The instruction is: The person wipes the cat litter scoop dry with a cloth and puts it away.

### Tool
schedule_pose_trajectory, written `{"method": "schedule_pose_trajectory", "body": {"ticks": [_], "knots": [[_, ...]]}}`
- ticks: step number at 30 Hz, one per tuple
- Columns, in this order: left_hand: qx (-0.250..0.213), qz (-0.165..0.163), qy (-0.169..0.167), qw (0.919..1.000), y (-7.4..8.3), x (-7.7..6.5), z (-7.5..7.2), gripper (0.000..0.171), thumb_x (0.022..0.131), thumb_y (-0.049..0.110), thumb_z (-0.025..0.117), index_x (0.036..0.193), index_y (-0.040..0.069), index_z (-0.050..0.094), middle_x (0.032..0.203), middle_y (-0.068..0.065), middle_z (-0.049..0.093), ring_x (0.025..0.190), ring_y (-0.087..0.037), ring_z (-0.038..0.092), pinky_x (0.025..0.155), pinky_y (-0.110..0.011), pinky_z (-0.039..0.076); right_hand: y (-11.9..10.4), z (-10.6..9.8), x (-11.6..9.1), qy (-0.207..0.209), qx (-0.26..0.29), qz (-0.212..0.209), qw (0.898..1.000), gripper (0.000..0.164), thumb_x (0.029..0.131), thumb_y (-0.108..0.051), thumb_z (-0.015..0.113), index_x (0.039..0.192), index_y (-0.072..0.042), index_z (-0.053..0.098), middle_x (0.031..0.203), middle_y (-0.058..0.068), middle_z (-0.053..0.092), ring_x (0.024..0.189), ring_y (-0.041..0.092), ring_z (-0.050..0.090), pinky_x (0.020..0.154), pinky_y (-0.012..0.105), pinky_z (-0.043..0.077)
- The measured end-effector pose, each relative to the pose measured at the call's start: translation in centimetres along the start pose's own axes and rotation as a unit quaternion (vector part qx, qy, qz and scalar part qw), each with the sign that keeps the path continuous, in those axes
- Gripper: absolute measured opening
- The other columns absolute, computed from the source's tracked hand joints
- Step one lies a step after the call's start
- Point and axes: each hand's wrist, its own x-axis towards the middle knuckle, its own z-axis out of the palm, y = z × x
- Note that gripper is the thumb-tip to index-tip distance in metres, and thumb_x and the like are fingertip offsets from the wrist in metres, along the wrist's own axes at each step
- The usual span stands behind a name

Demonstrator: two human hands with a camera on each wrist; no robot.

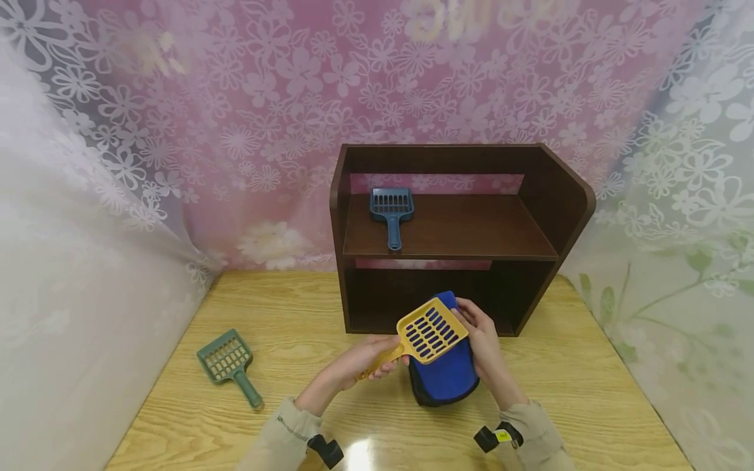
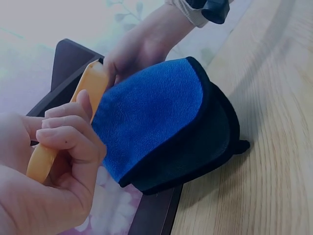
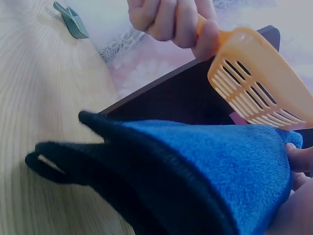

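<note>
My left hand (image 1: pixel 375 356) grips the handle of a yellow-orange litter scoop (image 1: pixel 432 331), fingers curled round it. The scoop's slotted head points to the right, over a folded blue cloth (image 1: pixel 450 378) with black edging. In the right wrist view the cloth (image 3: pixel 230 156) shows a dark underside and a small black loop. My right hand (image 1: pixel 484 340) pinches the cloth near its upper right side, with the thumb (image 3: pixel 299 157) on the blue face. The scoop's front edge lies close to that thumb; whether they touch I cannot tell.
Behind the hands stands a dark brown two-level shelf (image 1: pixel 450 255). On its upper board lies a dark blue litter scoop (image 1: pixel 393 219). A green litter scoop (image 1: pixel 240 376) rests on the wooden table (image 1: pixel 283 307) at the left. Flower-patterned curtains (image 1: pixel 265 131) surround the table's back and sides.
</note>
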Motion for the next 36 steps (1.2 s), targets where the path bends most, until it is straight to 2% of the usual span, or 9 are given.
{"method": "schedule_pose_trajectory", "body": {"ticks": [4, 8, 14, 18, 21, 25, 27, 31, 36], "knots": [[0.026, -0.004, -0.023, 0.9994, 0.1, -0.3, 0.1, 0.047, 0.109, 0.037, 0.043, 0.122, -0.004, 0.062, 0.070, -0.001, 0.049, 0.053, -0.004, 0.035, 0.047, -0.017, 0.029, 0.0, -0.2, 0.3, -0.010, -0.020, -0.015, 1.000, 0.040, 0.105, -0.019, 0.058, 0.136, 0.005, 0.053, 0.105, -0.010, 0.068, 0.096, 0.007, 0.065, 0.080, 0.021, 0.053], [0.062, -0.008, -0.054, 0.9966, 0.0, -0.3, -0.2, 0.049, 0.109, 0.040, 0.043, 0.118, -0.002, 0.065, 0.071, 0.001, 0.050, 0.052, -0.005, 0.035, 0.046, -0.019, 0.028, -0.2, -0.8, 0.5, -0.048, -0.068, -0.040, 0.996, 0.039, 0.105, -0.019, 0.058, 0.135, 0.005, 0.054, 0.109, -0.006, 0.068, 0.098, 0.006, 0.064, 0.084, 0.020, 0.052], [0.147, -0.007, -0.060, 0.9874, 0.2, -0.5, -1.7, 0.045, 0.108, 0.043, 0.045, 0.114, 0.006, 0.071, 0.069, 0.002, 0.051, 0.052, -0.007, 0.037, 0.047, -0.022, 0.028, -1.1, -2.4, 0.8, -0.129, -0.147, -0.088, 0.977, 0.033, 0.106, -0.017, 0.054, 0.133, 0.001, 0.056, 0.115, 0.010, 0.067, 0.096, 0.010, 0.066, 0.084, 0.022, 0.054], [0.201, 0.006, -0.058, 0.9779, 0.6, -0.6, -2.7, 0.044, 0.108, 0.041, 0.046, 0.111, 0.006, 0.074, 0.068, 0.002, 0.053, 0.052, -0.006, 0.038, 0.047, -0.021, 0.030, -1.5, -3.4, 1.0, -0.153, -0.188, -0.102, 0.965, 0.029, 0.106, -0.017, 0.055, 0.131, -0.003, 0.058, 0.116, 0.012, 0.067, 0.097, 0.013, 0.066, 0.085, 0.023, 0.054], [0.209, 0.017, -0.067, 0.9754, 0.8, -0.7, -3.1, 0.043, 0.109, 0.038, 0.045, 0.110, 0.006, 0.074, 0.068, 0.001, 0.052, 0.052, -0.006, 0.038, 0.046, -0.020, 0.030, -1.7, -3.8, 1.1, -0.173, -0.201, -0.104, 0.959, 0.029, 0.106, -0.017, 0.054, 0.131, -0.005, 0.059, 0.116, 0.012, 0.067, 0.097, 0.015, 0.067, 0.085, 0.024, 0.055], [0.208, 0.020, -0.079, 0.9747, 1.1, -0.8, -3.3, 0.044, 0.109, 0.038, 0.045, 0.109, 0.005, 0.074, 0.066, 0.002, 0.050, 0.051, -0.007, 0.038, 0.046, -0.021, 0.030, -1.8, -3.9, 1.2, -0.201, -0.206, -0.105, 0.952, 0.031, 0.107, -0.018, 0.053, 0.135, -0.005, 0.059, 0.119, 0.011, 0.067, 0.098, 0.016, 0.067, 0.087, 0.024, 0.055], [0.205, 0.018, -0.082, 0.9751, 1.2, -0.9, -3.3, 0.045, 0.109, 0.038, 0.045, 0.109, 0.005, 0.074, 0.066, 0.003, 0.049, 0.051, -0.007, 0.038, 0.046, -0.022, 0.029, -1.8, -3.8, 1.1, -0.211, -0.196, -0.099, 0.952, 0.032, 0.107, -0.019, 0.052, 0.136, -0.006, 0.059, 0.119, 0.009, 0.067, 0.098, 0.016, 0.068, 0.087, 0.025, 0.055], [0.192, 0.014, -0.088, 0.9773, 1.5, -1.0, -3.2, 0.045, 0.108, 0.039, 0.045, 0.107, 0.006, 0.075, 0.066, 0.004, 0.050, 0.051, -0.007, 0.037, 0.046, -0.023, 0.029, -1.5, -3.4, 1.0, -0.229, -0.159, -0.087, 0.956, 0.032, 0.108, -0.018, 0.051, 0.135, -0.004, 0.058, 0.116, 0.006, 0.068, 0.096, 0.018, 0.069, 0.084, 0.029, 0.058], [0.161, 0.018, -0.113, 0.9804, 1.8, -0.7, -2.7, 0.047, 0.109, 0.039, 0.043, 0.107, 0.002, 0.073, 0.068, 0.003, 0.051, 0.051, -0.009, 0.037, 0.045, -0.021, 0.029, -1.0, -2.5, 1.0, -0.259, -0.100, -0.087, 0.957, 0.029, 0.108, -0.013, 0.049, 0.134, -0.003, 0.057, 0.112, 0.002, 0.067, 0.095, 0.015, 0.067, 0.082, 0.030, 0.058]]}}
